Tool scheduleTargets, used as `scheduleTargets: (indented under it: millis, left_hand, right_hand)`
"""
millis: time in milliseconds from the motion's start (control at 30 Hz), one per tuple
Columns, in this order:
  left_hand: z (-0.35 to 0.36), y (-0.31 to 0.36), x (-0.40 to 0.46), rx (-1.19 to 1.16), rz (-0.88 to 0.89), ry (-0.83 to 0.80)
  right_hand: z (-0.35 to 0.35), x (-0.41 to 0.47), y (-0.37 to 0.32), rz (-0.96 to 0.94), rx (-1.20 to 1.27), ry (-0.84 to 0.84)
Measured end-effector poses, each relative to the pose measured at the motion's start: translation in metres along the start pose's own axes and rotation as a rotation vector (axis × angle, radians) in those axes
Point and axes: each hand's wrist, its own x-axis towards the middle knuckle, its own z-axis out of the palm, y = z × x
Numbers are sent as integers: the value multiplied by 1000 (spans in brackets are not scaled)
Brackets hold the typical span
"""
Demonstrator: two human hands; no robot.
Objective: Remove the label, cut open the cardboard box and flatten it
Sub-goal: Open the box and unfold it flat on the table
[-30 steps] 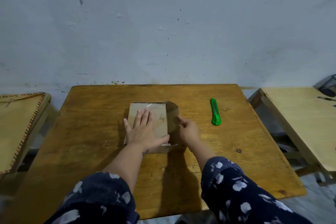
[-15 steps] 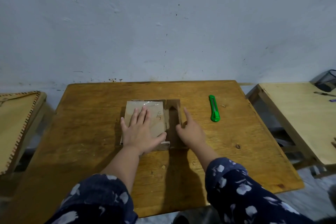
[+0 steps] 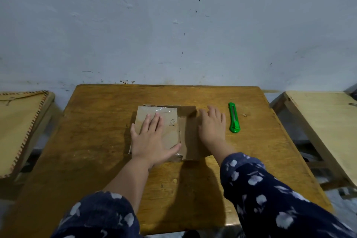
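A brown cardboard box [image 3: 170,118] lies low on the wooden table [image 3: 96,131], its top shiny with clear tape and marked with handwriting. My left hand [image 3: 152,139] rests flat on that top, fingers spread. A cardboard side flap [image 3: 190,141] is folded out to the right and lies nearly flat. My right hand [image 3: 211,127] lies palm down on this flap's right part, fingers apart, holding nothing. A green utility knife [image 3: 234,118] lies on the table just right of my right hand, not touched.
A pale wooden table [image 3: 324,121] stands to the right, across a gap. At the left stands a surface with a stitched tan cover [image 3: 21,121]. A blue-grey wall runs right behind the table's far edge.
The right flap has gone from standing up to lying out flat. My right hand went from pinching its edge to resting palm down on it. My left hand stayed on the box top.
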Motion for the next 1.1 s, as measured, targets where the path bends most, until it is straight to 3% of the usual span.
scheduleTargets:
  millis: [67, 133, 200, 333, 400, 500, 600, 733, 800, 967, 1100]
  left_hand:
    - [0, 0, -1, 2, 5, 3]
    - [0, 0, -1, 4, 22, -14]
    - [-3, -4, 0, 19, 72, -47]
    - [-20, -22, 11, 128, 248, -140]
    - [-24, -29, 13, 161, 281, -111]
    - [-19, -34, 6, 76, 146, -11]
    - [-10, -37, -10, -179, -75, -26]
    - [1, -42, -30, -480, -96, -127]
    - [-1, -44, -37, -534, -61, -125]
    - [-4, -51, -52, -594, 21, -187]
    - [-2, -56, -63, -607, 51, -205]
  right_hand:
    - [-4, 17, -14, -134, -75, 36]
    - [-4, 29, -25, -139, 27, -37]
    - [-6, 33, -27, -57, 144, -89]
    - [-15, 17, -16, 99, 137, -106]
    - [-16, 3, -8, 175, 189, -108]
    - [-15, -21, -1, 291, 324, -123]
    - [-15, -45, 0, 402, 488, -136]
    - [-11, -81, -10, 506, 541, -94]
    - [-12, -99, -18, 480, 515, -45]
    - [-23, -116, -30, 74, 140, 55]
    - [-27, -113, -34, 43, 33, 63]
